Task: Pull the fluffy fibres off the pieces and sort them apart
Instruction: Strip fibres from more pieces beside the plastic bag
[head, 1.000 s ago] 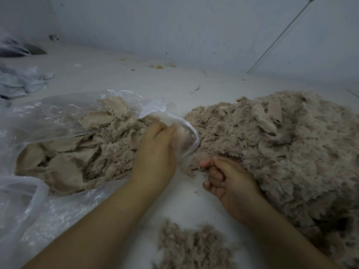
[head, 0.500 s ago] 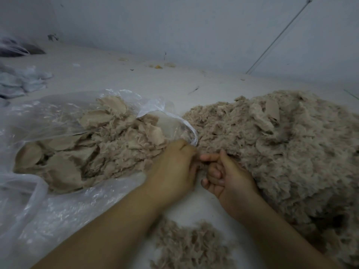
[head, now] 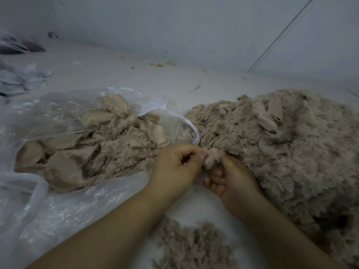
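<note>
Mid-frame, both hands, left hand [head: 175, 167] and right hand [head: 232, 181], pinch one fluffy tuft [head: 212, 157] between the plastic bag [head: 58, 210] and big pile [head: 287, 152].

Dim light falls on a pale floor [head: 116, 74] meeting a grey-white wall [head: 174, 26].

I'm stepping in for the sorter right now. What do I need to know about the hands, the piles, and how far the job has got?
Left hand and right hand both pinch one fluffy piece between them.
Plastic bag, on the left: pieces already put in.
Big pile, on the right: fluffy pieces, apparently not yet done.
Small heap of loose fibres: close in front.
Done: part of the batch. Left: strip the held piece, then most of the big pile.
</note>
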Available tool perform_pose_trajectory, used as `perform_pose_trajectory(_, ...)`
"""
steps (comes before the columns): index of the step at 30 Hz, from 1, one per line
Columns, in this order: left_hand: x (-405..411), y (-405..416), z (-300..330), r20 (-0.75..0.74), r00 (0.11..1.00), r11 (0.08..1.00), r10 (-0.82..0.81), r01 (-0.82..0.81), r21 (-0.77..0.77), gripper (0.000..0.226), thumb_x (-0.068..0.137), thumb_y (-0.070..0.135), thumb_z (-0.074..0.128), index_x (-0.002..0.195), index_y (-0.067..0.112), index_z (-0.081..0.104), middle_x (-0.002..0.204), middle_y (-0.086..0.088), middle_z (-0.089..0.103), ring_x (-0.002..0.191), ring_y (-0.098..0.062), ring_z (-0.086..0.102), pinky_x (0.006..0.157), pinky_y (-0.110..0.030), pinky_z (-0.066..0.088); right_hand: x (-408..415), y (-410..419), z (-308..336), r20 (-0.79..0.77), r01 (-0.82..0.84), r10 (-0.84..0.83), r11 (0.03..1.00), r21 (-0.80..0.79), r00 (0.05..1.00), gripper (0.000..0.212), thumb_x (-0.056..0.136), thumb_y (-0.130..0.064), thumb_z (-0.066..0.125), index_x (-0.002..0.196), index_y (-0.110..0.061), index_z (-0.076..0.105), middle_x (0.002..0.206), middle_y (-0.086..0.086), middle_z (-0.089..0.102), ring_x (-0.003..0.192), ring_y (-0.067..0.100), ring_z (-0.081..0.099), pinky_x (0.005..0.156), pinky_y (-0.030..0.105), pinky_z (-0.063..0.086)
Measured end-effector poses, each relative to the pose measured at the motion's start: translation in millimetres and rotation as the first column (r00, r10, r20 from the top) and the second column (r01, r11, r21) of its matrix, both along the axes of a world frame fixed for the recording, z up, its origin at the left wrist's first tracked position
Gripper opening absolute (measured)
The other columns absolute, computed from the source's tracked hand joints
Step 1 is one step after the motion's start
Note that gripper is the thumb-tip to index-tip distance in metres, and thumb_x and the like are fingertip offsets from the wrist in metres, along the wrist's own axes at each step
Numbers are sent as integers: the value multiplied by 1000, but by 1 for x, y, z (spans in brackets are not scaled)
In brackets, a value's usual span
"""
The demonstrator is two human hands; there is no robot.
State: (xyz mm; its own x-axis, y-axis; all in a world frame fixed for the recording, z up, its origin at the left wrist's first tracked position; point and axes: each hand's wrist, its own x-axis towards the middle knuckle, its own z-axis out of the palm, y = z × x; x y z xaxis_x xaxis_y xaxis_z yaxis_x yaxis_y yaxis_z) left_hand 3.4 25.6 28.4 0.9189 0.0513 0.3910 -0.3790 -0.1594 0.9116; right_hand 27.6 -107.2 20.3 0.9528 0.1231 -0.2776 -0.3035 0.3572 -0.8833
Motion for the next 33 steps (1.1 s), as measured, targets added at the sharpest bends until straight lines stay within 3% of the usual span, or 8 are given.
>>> perform_pose_trajectory(3,-3,-3,4,-78,997,976,-17,-1,-220,26,88,19,60,63,14,64,53,-7,53,46,-16,47,43,-22,38,-1,0,1,8,4,-4,999,-32,1000,22,100,-20,49,101,-8,68,48,-3,48,40,6,51,46,24,48)
perform_pose_trajectory(7,3,0,-5,-259,966,972,10,-69,-223,22,96,8,59,75,4,62,55,-13,55,44,-19,51,40,-23,40,-1,-3,2,-6,-72,72,996,58,997,30,96,-37,52,96,-10,66,44,-6,37,33,3,38,48,23,46)
perform_pose_trajectory(10,4,-1,-6,-298,954,968,-36,-41,-248,24,94,8,61,71,10,64,53,-15,57,40,-18,52,38,-21,40,-4,-6,4,86,-166,159,983,77,984,35,77,-50,61,77,-17,72,43,-7,39,36,4,44,49,21,46)
perform_pose_trajectory(12,4,-3,-7,-295,954,965,-61,-19,-261,27,95,10,61,68,12,64,51,-15,58,38,-19,51,37,-22,40,-7,-8,3,179,-234,226,972,22,957,32,81,-45,60,71,-18,74,45,-4,48,43,9,53,51,21,46)
perform_pose_trajectory(15,2,-5,-6,-281,957,959,-69,-14,-282,32,98,15,56,67,10,63,51,-14,58,35,-19,47,36,-21,37,-9,-7,3,203,-234,254,965,-117,946,22,94,-17,57,98,1,69,68,15,63,64,24,58,54,22,44)
perform_pose_trajectory(19,4,0,-5,-306,952,959,-4,-83,-270,38,101,26,51,70,6,62,49,-12,54,34,-18,41,36,-20,32,-7,-5,5,102,-173,180,982,-80,978,12,94,-2,52,93,0,63,54,0,62,47,5,57,49,18,43)
perform_pose_trajectory(27,3,-1,-4,-252,967,979,-42,-11,-205,50,102,27,48,73,-14,58,42,-11,49,32,-18,39,36,-18,33,-10,-5,6,86,-167,173,984,-66,981,18,94,-14,57,98,-2,70,72,12,68,58,13,62,49,19,44)
perform_pose_trajectory(33,8,11,-2,-196,966,943,167,-215,-255,28,101,10,46,85,6,68,44,-9,50,35,-15,39,37,-18,33,-6,-4,4,24,-95,94,995,22,995,8,94,-13,58,96,-6,61,41,-7,53,36,2,49,44,18,43)
